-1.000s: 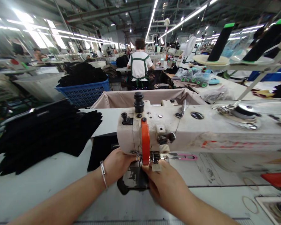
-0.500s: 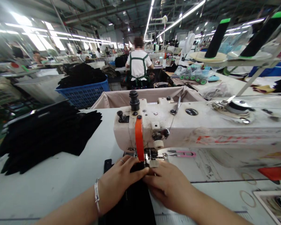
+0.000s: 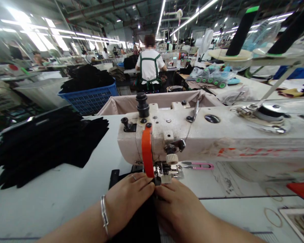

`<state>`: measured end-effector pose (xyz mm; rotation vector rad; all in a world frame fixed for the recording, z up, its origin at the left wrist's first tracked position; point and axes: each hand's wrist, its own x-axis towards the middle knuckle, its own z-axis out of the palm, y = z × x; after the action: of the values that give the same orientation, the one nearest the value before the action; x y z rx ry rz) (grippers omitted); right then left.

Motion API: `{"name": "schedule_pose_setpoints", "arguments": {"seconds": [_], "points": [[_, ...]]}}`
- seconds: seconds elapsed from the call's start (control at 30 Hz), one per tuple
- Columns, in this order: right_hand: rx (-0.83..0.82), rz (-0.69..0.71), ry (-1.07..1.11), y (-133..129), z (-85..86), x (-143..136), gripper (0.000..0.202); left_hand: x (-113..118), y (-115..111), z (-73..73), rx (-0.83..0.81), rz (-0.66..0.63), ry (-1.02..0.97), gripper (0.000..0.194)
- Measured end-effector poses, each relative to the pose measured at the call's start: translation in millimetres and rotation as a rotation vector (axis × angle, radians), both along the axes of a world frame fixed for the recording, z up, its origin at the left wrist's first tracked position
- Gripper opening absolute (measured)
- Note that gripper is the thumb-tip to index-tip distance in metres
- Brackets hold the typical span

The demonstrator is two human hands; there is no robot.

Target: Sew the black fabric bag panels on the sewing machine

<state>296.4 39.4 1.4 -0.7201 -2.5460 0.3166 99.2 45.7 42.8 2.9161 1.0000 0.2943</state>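
A cream sewing machine (image 3: pixel 212 135) with an orange needle guard (image 3: pixel 147 153) stands on the white table (image 3: pixel 53 199). A piece of black fabric (image 3: pixel 142 222) lies under the presser foot (image 3: pixel 164 172) and runs toward me. My left hand (image 3: pixel 128 199), with a ring and a silver bracelet, presses flat on the fabric just left of the needle. My right hand (image 3: pixel 177 206) rests on the fabric's right side, its fingertips touching the left hand's in front of the foot. Most of the fabric is hidden by my hands.
A pile of black fabric pieces (image 3: pixel 43 145) lies at the table's left. Pink thread snips (image 3: pixel 199 165) sit behind the needle. A beige cloth bin (image 3: pixel 157 101) and a blue basket (image 3: pixel 91 98) of black cloth stand beyond. A person (image 3: pixel 150 69) in a white shirt sits farther back.
The black fabric has come toward me under the foot, and both hands have slid back with it, closing together in front of the needle. The camera view shifted slightly right.
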Motion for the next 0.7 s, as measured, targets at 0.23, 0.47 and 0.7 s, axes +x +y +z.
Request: {"name": "schedule_pose_setpoints", "arguments": {"seconds": [0.23,0.47,0.7], "points": [[0.046,-0.003,0.026,-1,-1.5,-2,0.011,0,1,-7.9,0.09,-0.011,0.093,0.022],[-0.061,-0.009,0.007,1,9.1,-2,0.011,-25,-3,-10.0,-0.038,0.133,-0.046,0.049],[-0.047,-0.014,-0.089,2,7.6,3,0.017,-84,-57,-24.0,-0.162,0.935,-0.32,0.044]]}}
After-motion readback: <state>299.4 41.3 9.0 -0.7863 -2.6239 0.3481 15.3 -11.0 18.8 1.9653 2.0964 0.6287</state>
